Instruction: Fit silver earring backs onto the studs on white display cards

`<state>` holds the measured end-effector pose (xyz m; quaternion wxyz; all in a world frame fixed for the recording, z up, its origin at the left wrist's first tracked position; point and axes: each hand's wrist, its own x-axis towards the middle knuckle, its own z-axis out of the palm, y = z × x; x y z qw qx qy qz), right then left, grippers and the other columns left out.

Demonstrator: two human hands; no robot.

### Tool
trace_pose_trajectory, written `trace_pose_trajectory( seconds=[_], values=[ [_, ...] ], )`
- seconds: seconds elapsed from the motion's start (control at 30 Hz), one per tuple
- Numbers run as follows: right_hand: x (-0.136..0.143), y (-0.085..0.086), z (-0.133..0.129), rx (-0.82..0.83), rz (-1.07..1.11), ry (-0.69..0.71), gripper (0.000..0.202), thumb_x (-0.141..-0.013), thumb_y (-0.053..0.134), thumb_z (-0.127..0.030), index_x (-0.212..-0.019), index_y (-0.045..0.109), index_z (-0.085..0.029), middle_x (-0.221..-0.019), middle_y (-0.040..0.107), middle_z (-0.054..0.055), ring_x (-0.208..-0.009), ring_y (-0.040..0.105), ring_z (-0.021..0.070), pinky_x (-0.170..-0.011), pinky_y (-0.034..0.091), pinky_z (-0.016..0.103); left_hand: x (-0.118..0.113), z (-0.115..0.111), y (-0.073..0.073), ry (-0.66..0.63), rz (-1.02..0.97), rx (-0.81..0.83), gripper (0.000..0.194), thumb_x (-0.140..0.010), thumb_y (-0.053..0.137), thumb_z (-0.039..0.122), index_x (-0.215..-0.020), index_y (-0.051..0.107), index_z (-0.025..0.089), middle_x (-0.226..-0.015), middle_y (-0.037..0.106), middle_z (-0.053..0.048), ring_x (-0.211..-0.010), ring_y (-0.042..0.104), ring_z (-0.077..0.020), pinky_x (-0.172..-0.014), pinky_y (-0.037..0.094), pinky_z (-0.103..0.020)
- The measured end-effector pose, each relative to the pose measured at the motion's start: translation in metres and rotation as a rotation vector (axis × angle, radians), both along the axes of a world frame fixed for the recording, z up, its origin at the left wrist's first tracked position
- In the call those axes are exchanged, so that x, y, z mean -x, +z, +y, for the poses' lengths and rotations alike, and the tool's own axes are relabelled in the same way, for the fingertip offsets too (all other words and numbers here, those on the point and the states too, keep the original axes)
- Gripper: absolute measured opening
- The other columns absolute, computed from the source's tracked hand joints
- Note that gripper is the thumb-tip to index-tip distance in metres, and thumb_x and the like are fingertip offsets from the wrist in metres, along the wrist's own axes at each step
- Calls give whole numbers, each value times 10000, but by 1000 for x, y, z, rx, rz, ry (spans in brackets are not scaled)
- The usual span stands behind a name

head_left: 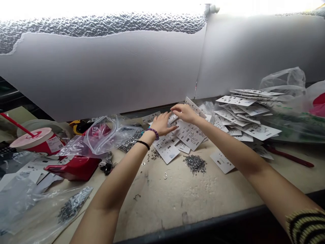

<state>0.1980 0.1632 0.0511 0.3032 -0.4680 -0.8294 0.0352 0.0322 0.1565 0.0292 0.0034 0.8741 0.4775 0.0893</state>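
Note:
My left hand (161, 124), with beaded and black bands at the wrist, reaches over white earring cards (166, 148) with its thumb spread from the fingers. Close beside it, my right hand (186, 113) has bent fingers brought together at the tips; anything between them is too small to make out. Below the right hand lies another earring card (191, 135) bearing rows of small metal pieces. One card (195, 105) leans up behind that hand. In front of the cards sits a heap of tiny metal earring parts (195, 164).
Stacked earring cards (250, 115) stand at the right, near a red-handled tool (289, 156) and plastic bags (291, 115). At left are a red cup with a straw (43, 142), a red holder (76, 168) and zip bags (104, 135). A white panel (114, 74) rises behind.

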Motion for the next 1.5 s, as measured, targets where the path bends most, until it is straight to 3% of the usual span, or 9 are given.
trace_pose_trajectory(
  seconds=[0.13,0.27,0.53,0.77,0.9,0.97,1.07,1.3,1.5],
  values=[
    [-43,-2,-29,-93,79,-254,407,-896,312,-275,-1209,483,-78,-1236,493,169,-1158,445,259,-947,374,448,-21,-5,-6,-66,5,55,915,-662,477,652,-1379,179,169,-1469,172,-139,-1323,180,-319,-1050,150,-527],
    [-70,-15,-31,75,-39,-343,383,-837,468,-335,-1161,542,-145,-1086,593,140,-987,561,276,-797,477,433,-25,-1,-9,-62,-21,74,663,-685,477,610,-1194,459,186,-1385,361,-116,-1278,266,-312,-1033,204,-497],
    [-39,-24,-20,95,-227,-346,510,-882,321,-312,-1350,314,-110,-1225,498,166,-1045,505,283,-774,450,398,6,19,3,206,-116,51,499,-665,499,593,-960,553,194,-1170,530,-98,-1133,408,-296,-909,368,-417],
    [-10,-7,10,181,-454,-273,411,-812,470,-397,-1051,609,-92,-1068,571,213,-1002,499,356,-763,438,460,40,24,9,459,-79,109,554,-793,278,565,-938,583,126,-964,612,-193,-939,561,-352,-691,451,-404],
    [4,-4,-12,124,-477,-73,587,-819,439,-512,-1267,445,-133,-1276,463,168,-1169,407,329,-943,358,473,53,7,5,388,-21,99,627,-755,361,586,-1143,464,104,-1132,550,-210,-972,559,-327,-690,467,-373],
    [10,-11,-37,92,-499,129,752,-732,490,-633,-1351,317,-241,-1403,334,74,-1262,309,292,-1040,262,454,57,-2,3,341,21,104,642,-691,501,537,-1179,424,128,-1152,544,-190,-991,552,-317,-725,467,-364],
    [18,-30,-67,20,-569,399,823,-711,488,-661,-1376,253,-237,-1442,244,109,-1303,227,324,-1050,153,546,58,-9,1,338,70,98,625,-672,553,427,-1201,393,136,-1160,525,-194,-975,564,-317,-741,464,-373],
    [19,-50,-62,-33,-641,409,628,-785,486,-539,-1294,386,-186,-1365,369,166,-1212,389,312,-1028,201,542,47,-22,8,321,135,0,611,-708,514,289,-1268,330,129,-1260,417,-222,-1080,490,-368,-835,404,-486],
    [-12,-44,-65,-5,-661,476,683,-753,547,-485,-1338,330,-206,-1404,300,169,-1255,329,331,-1002,195,601,57,-42,-1,-241,324,-136,606,-676,449,2,-1232,413,241,-1405,333,-60,-1307,224,-245,-1063,146,-441]
  ],
)
